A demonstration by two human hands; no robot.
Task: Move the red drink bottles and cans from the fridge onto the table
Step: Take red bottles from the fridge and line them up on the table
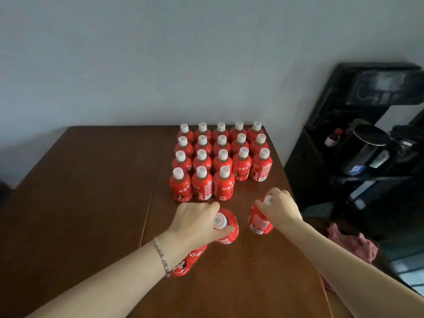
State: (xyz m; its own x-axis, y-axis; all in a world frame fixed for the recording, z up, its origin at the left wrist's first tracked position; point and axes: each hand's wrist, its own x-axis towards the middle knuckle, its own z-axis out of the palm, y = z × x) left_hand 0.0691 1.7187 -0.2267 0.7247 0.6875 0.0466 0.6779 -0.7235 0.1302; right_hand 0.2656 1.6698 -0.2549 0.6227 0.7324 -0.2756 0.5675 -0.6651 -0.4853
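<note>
Brown and bare across its left half, the wooden table [80,203] stood against a pale wall, with a dark stand of kitchen things at three o'clock. Toward twelve o'clock from the hands stood the block of red bottles [220,157], white caps up, in tidy rows of five; the nearest row held only three, leaving two places vacant at its right end. That gap looked like the reason for the grips.

The left hand [197,222], a bracelet at its wrist, was closed from above around the neck of a bottle [228,226], its fingers wrapped about the cap; a second bottle [185,262] showed beneath the wrist, and how it was carried could not be told. The right hand [281,206] was clamped likewise on the cap of another bottle [260,220], at about five o'clock from the block.

Holding by the top probably let each bottle be lowered upright into a tight row without knuckles knocking its neighbours. Whether the bases touched the wood was unclear. Neither the fridge nor any cans were in view.
</note>
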